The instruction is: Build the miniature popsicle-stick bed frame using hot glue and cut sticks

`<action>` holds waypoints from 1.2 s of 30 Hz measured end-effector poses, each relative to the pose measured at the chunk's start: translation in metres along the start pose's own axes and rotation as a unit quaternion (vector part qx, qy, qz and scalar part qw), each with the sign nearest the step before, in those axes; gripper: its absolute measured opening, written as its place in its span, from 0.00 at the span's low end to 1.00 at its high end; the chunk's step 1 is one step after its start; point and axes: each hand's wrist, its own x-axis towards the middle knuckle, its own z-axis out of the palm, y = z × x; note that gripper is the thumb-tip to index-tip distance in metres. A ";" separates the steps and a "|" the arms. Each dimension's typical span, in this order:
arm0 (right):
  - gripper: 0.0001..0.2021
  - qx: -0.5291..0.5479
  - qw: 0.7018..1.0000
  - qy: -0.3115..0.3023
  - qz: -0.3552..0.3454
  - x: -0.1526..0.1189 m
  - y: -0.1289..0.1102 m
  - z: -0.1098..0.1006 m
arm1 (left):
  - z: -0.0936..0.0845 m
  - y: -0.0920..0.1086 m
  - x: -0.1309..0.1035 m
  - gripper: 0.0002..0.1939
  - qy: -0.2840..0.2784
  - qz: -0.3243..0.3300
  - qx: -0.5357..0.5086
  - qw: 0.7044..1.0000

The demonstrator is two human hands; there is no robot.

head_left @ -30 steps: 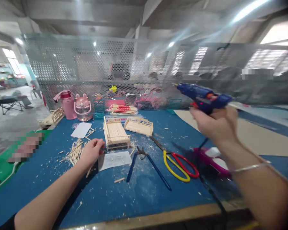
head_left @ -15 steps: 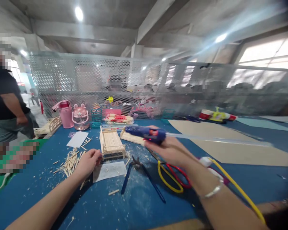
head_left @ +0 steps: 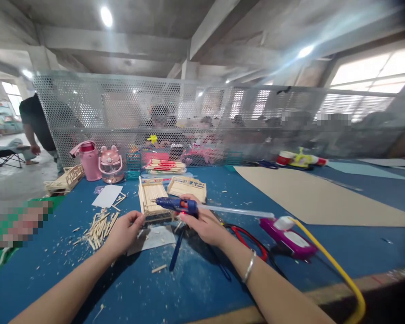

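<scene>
My right hand (head_left: pixel 202 225) is wrapped round a blue glue gun (head_left: pixel 178 205), a clear glue stick trailing from its rear. The gun's nozzle points left, over a small wooden stick bed frame (head_left: pixel 151 193). At the frame's near left corner is my left hand (head_left: pixel 130 225), fingers pinched together; what they hold, if anything, is too small to make out. A white paper (head_left: pixel 158 238) lies just in front of the frame. Behind and to its right rests a second wooden piece (head_left: pixel 189 188).
Loose sticks (head_left: pixel 101 227) lie left of my left hand. Blue-handled pliers (head_left: pixel 177 252), red-handled scissors (head_left: pixel 249 240) and a purple power strip (head_left: pixel 290 240) sit near my right arm. Pink bottles (head_left: pixel 110 165) stand at the back left. A person (head_left: pixel 40 121) is beyond.
My right hand has brought the glue gun left and nearer, over the bed frame. The power strip is now uncovered. My left hand has barely moved. The person at the left appears farther off.
</scene>
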 end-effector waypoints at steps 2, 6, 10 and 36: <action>0.15 -0.009 1.000 0.012 -0.007 -0.001 0.001 0.001 | 0.001 -0.003 0.001 0.18 -0.008 -0.015 -0.055 0.998; 0.17 -0.061 0.997 0.047 -0.003 -0.003 0.002 0.003 | 0.002 -0.007 0.004 0.19 -0.016 -0.033 -0.104 0.994; 0.18 -0.104 0.993 0.055 -0.028 -0.003 0.000 0.002 | 0.001 -0.009 0.004 0.20 -0.017 -0.032 -0.107 0.994; 0.14 -0.146 0.989 -0.008 -0.027 -0.003 -0.012 0.001 | 0.000 0.001 0.002 0.19 -0.019 -0.052 -0.083 0.995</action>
